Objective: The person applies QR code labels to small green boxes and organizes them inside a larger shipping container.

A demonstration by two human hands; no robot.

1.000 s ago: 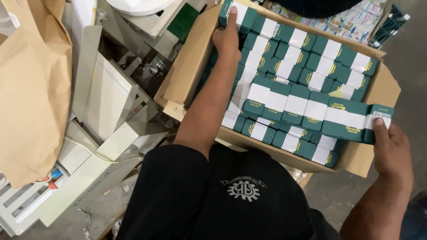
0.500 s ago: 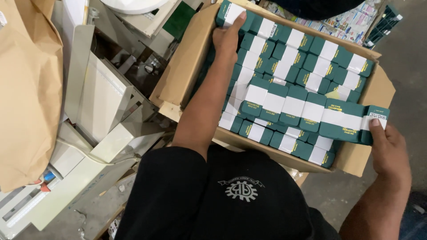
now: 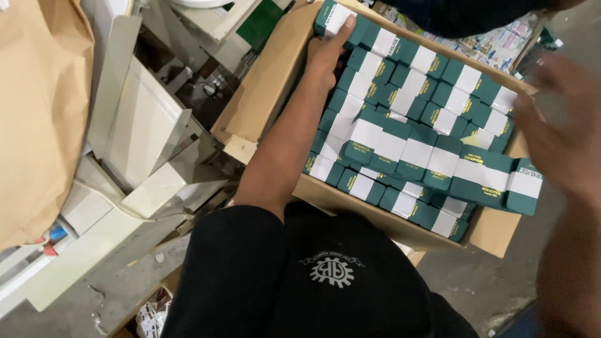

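Green-and-white cartons (image 3: 432, 156) fill your cardboard box (image 3: 269, 87). Your left hand (image 3: 325, 53) lies flat on them, released; your right hand (image 3: 560, 125) is blurred, grip unclear.

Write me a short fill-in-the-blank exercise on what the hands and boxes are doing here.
1. The small cartons are white and ____.
2. They are packed in an open ____ box.
3. The left hand rests at the box's far ____ corner.
4. The right hand looks ____ from motion.

Missing words: green; cardboard; left; blurred
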